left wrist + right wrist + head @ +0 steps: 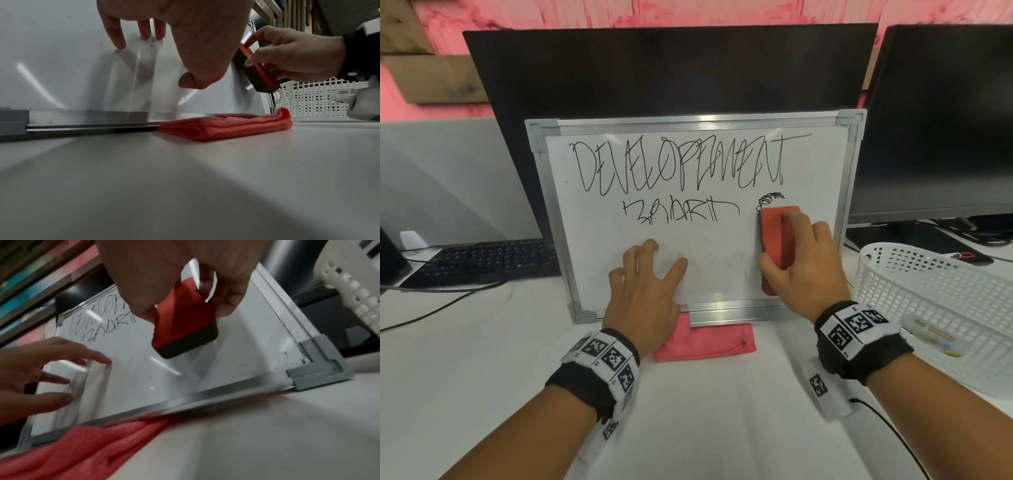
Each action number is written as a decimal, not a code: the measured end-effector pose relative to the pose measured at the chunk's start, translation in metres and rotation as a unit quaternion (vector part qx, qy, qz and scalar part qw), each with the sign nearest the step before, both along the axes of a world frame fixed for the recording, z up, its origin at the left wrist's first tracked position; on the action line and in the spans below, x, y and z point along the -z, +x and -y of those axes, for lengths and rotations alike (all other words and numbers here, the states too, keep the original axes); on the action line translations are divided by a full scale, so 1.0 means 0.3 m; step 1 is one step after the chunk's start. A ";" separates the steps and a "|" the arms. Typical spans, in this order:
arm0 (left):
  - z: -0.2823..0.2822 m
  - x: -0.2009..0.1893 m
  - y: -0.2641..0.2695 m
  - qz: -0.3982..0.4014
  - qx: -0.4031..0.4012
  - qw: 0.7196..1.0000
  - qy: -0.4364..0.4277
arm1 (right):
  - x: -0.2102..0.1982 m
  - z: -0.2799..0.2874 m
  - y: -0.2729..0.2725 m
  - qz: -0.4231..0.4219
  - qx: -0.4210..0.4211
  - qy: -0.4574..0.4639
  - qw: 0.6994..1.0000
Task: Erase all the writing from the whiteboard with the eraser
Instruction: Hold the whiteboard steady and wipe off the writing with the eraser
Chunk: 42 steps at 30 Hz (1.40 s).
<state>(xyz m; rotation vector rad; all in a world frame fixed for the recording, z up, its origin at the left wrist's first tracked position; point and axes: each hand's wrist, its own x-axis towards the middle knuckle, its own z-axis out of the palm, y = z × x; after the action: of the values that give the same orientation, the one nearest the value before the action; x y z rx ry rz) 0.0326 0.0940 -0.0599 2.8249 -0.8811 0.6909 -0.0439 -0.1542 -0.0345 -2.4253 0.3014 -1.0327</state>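
A silver-framed whiteboard (722,274) leans upright against a dark monitor. Black writing (678,164) fills its upper half, with a smaller word (681,212) below and a scribble (772,198) at the right. My right hand (804,260) grips a red eraser (777,240) with a dark felt base, pressed against the board just under the scribble. In the right wrist view the eraser (185,318) is held between thumb and fingers. My left hand (647,274) rests with spread fingertips (121,42) on the board's blank lower part.
A folded red cloth (705,339) lies under the board's bottom edge. A white perforated basket (928,284) stands at the right. A black keyboard (482,260) sits left, with a cable across the white table. A second monitor (941,120) is behind right.
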 end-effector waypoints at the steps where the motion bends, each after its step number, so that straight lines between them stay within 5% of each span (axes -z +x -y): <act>1: 0.000 0.001 0.000 -0.001 0.001 1.000 -0.002 | 0.001 -0.006 -0.004 -0.012 -0.009 -0.010 1.000; 9: 0.003 0.004 0.002 -0.001 0.002 1.000 -0.007 | -0.013 0.007 0.006 -0.003 0.010 -0.016 1.000; 14: 0.001 0.004 0.003 0.000 -0.001 1.000 -0.014 | 0.012 -0.013 -0.015 -0.076 -0.021 -0.102 0.992; 19: -0.001 -0.001 -0.002 0.002 -0.002 1.000 -0.014 | 0.001 0.006 0.011 0.002 0.011 -0.074 0.997; 42: -0.002 0.004 0.003 -0.002 -0.003 1.000 -0.016 | -0.006 -0.011 0.014 0.008 0.002 -0.031 0.999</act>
<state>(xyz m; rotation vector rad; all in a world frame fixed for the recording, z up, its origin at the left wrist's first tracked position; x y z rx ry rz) 0.0335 0.0946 -0.0609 2.8012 -0.8546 0.6922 -0.0396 -0.1509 -0.0326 -2.4717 0.2737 -1.0768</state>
